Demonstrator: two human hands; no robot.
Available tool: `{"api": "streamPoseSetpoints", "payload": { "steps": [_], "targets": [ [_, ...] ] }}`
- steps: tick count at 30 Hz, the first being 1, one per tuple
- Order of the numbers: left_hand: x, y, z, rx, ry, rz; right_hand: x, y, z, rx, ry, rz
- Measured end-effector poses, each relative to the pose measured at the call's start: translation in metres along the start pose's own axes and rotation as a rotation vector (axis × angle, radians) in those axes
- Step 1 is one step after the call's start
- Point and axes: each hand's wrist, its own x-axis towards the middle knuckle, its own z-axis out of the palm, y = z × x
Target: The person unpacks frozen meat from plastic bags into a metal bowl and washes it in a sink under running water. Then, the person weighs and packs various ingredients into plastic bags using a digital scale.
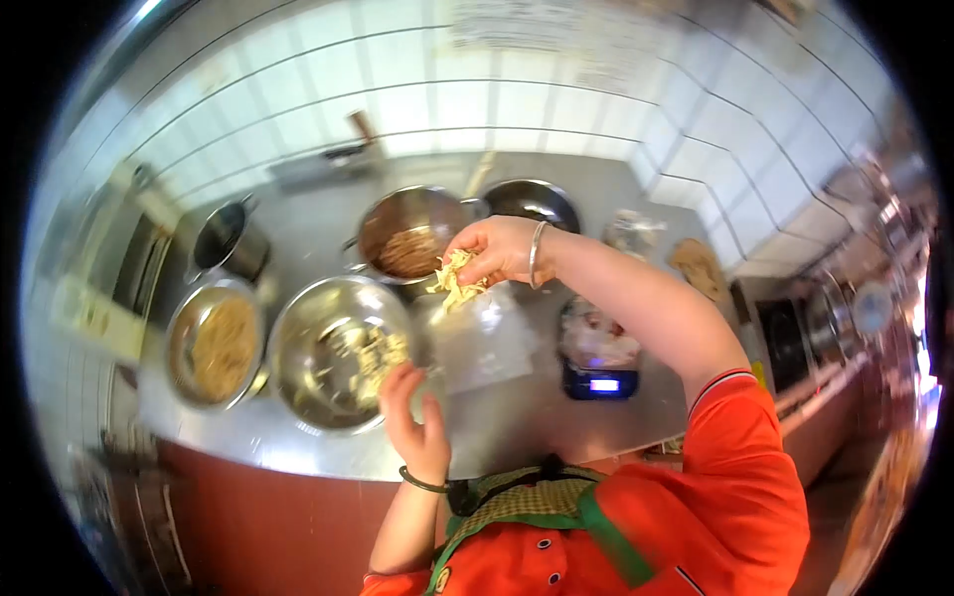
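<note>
My right hand (497,250), with a bracelet at its wrist, is raised over the counter and closed on a clump of pale yellow shredded food (457,282). Below it lies a clear plastic bag (484,348). At the right rim of a wide steel bowl (290,382) is my left hand (417,429), its thumb apart from the fingers and nothing visible in it. More of the same pale pieces (368,356) lie inside that bowl. I cannot tell whether the left fingers touch the rim.
Left of the bowl stands a steel basin (176,363) of light brown food. A pot (383,214) holding brown strips and a dark pan (537,191) are behind. A digital scale (599,387) carries a bagged item. A tall pot (231,243) stands back left.
</note>
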Motion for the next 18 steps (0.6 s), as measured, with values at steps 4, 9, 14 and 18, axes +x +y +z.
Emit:
{"api": "streamPoseSetpoints", "payload": {
  "steps": [4,9,14,18],
  "targets": [
    [0.004,0.048,0.093,-0.069,-0.515,-0.007,-0.105,0.012,-0.058,-0.241,0.250,0.111],
    [-0.007,0.042,0.191,0.192,-0.511,0.289,-0.166,0.077,-0.102,-0.243,0.394,0.245],
    [-0.003,0.022,0.222,0.186,-0.530,0.011,-0.152,0.154,-0.126,-1.046,0.512,0.125],
    [-0.004,0.020,0.218,0.144,-0.514,-0.066,-0.149,0.175,-0.137,-1.240,0.443,0.098]
  ]
}}
